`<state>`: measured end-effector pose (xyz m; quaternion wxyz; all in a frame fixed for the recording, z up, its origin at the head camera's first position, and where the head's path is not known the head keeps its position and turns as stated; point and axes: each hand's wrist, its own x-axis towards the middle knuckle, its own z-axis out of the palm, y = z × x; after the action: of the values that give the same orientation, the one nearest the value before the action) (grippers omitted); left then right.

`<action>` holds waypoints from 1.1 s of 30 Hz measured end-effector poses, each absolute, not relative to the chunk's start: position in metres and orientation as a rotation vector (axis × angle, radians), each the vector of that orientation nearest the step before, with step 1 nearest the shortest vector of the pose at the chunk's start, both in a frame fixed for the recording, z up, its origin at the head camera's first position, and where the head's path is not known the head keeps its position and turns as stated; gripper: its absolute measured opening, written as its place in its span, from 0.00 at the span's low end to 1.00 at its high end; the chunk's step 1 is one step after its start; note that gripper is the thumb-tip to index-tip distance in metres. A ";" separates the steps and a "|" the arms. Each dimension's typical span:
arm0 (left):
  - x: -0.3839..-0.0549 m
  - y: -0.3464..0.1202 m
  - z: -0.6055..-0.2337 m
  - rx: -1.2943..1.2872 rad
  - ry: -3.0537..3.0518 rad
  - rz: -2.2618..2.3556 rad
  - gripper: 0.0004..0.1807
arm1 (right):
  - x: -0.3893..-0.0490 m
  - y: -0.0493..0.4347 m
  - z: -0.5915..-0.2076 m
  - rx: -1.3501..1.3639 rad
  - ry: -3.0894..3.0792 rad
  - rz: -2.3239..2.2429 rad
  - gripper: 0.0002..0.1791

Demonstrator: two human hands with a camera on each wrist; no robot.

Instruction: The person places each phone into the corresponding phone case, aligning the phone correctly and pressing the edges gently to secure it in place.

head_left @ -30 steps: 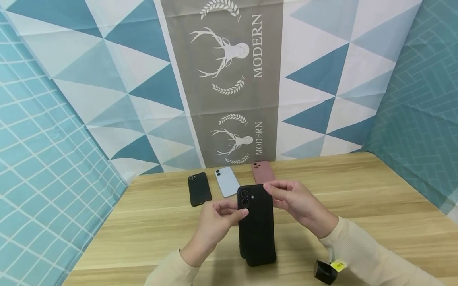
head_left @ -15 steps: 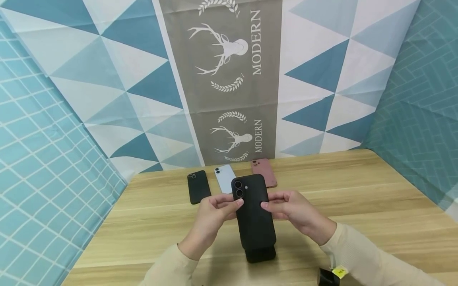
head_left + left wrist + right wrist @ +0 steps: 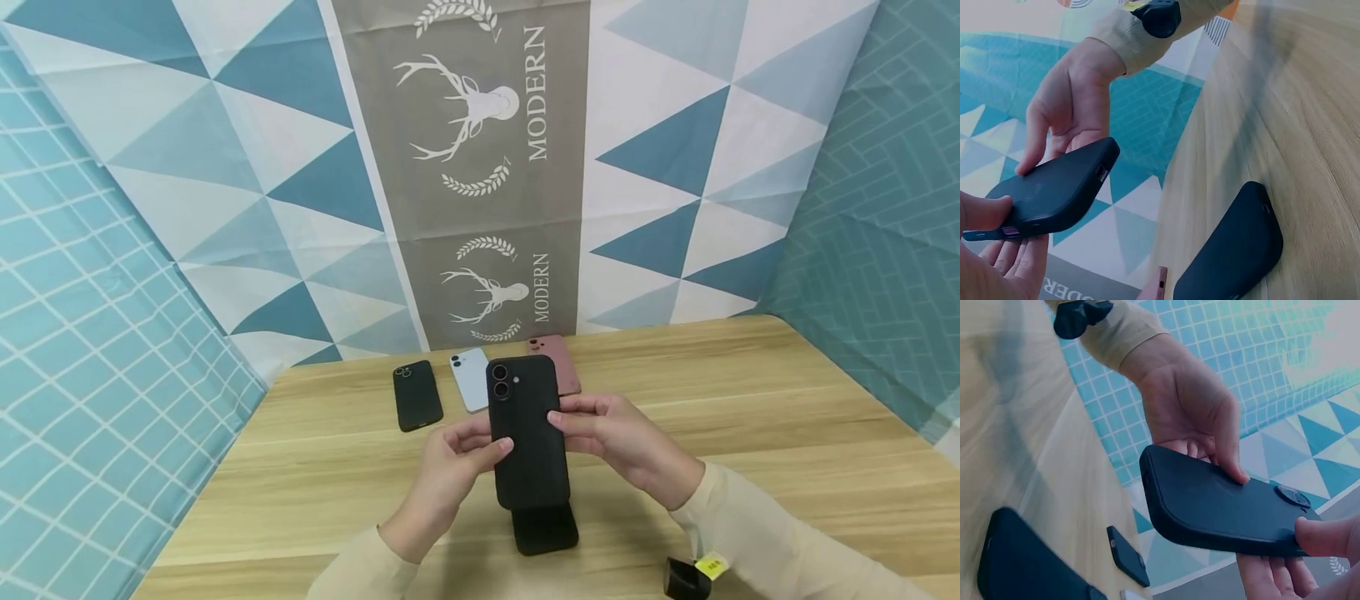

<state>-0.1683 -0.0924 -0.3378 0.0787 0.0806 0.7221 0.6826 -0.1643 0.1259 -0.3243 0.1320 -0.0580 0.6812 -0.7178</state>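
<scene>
Both hands hold a black phone (image 3: 528, 442) in a dark case, raised above the table with its rear lenses facing the head camera. My left hand (image 3: 442, 467) pinches its left edge, thumb on the back and fingers behind. On the opposite edge, slightly higher, my right hand (image 3: 622, 437) grips it the same way. A second black phone (image 3: 546, 532) lies on the table below, partly covered by the held one in the head view; the right wrist view shows more of this lower phone (image 3: 1032, 562). The held phone's front side is hidden.
Along the back of the wooden table (image 3: 750, 400) lie a smaller black phone (image 3: 417, 398), a pale blue phone (image 3: 468, 379) and a pink phone (image 3: 558, 362). A patterned cloth wall (image 3: 480, 167) stands behind. A black device (image 3: 686, 579) sits at the right wrist.
My right hand has slid from the phone's top corner down to its right edge. The held phone has risen, baring more of the black phone on the table.
</scene>
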 end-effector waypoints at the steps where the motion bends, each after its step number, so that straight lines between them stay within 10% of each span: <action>1: -0.169 -0.094 -0.338 0.225 2.160 2.042 0.16 | -0.165 0.127 -0.325 -0.182 1.969 -2.087 0.28; 33: -0.187 -0.178 -0.397 -0.063 2.300 1.646 0.16 | -0.280 0.165 -0.369 0.151 2.347 -1.776 0.26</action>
<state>-0.1869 -0.1781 -0.3975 0.1558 -0.0219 0.8030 0.5748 -0.2798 0.1654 -0.3688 0.0971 0.0510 0.7925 -0.5999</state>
